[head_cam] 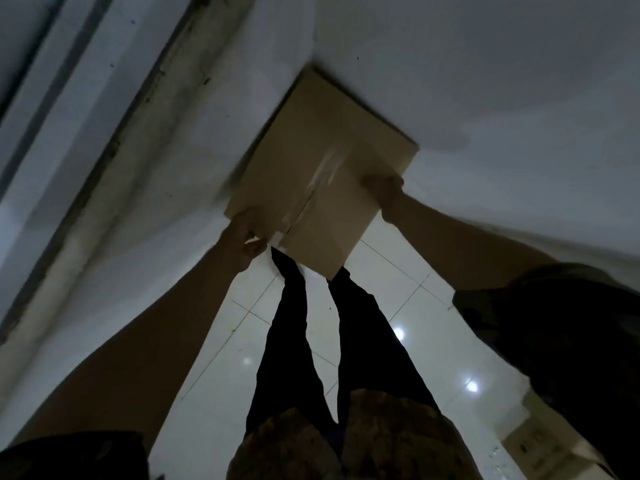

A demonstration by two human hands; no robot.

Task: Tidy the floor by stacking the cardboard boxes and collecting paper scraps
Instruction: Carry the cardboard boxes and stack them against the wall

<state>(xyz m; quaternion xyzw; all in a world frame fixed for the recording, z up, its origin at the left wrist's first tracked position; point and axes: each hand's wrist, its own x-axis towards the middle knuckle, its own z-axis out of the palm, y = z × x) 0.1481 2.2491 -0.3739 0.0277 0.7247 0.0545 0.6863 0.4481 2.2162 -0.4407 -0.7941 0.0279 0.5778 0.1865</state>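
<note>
1. Both hands are carrying the flat brown taped cardboard box out toward the white wall corner, probably to park it clear of the glossy tiled floor.
2. The left hand is curling its fingers round the near corner; the right hand is clamping the opposite edge, balancing it.

Both arms stretched forward and down, hands gripping a cardboard box.

The left hand sits at about 9 o'clock of the cardboard box, fingers curled at its near left corner, bare forearm running back toward 7 o'clock. The right hand clasps the box's right edge at about 3 o'clock, its forearm bare and reaching back toward 4 o'clock into a dark short sleeve. Both legs in dark trousers stand below, between the arms.
</note>
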